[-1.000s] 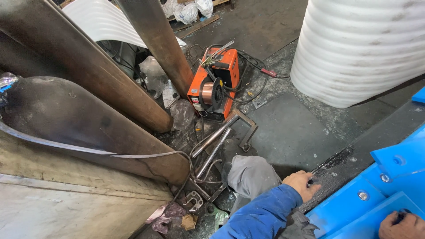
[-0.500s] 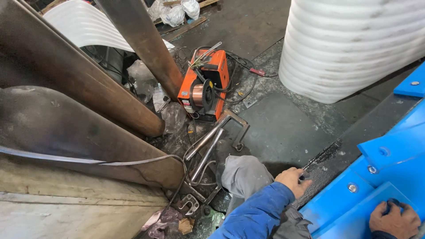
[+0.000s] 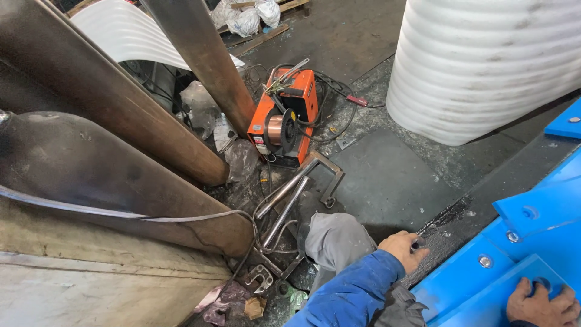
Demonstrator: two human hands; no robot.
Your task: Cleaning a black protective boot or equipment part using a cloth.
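The blue steel frame [image 3: 532,242] at lower right is judged heavy, rigid and smooth-painted; its bolted edges offer the best grip. The left hand [image 3: 404,249] is curled over the adjoining black beam [image 3: 478,200]. The right hand [image 3: 541,304] is pressed flat on the frame.

Welding machine [image 3: 284,118] between leaning steel beams [image 3: 121,127] at left and ribbed tank [image 3: 484,60] at right

Dark greasy steel beam [image 3: 484,203], slanting edge gripped under the left hand [image 3: 404,249], bright blue bolted metal frame [image 3: 532,242], flat plate beneath the right hand [image 3: 541,304]
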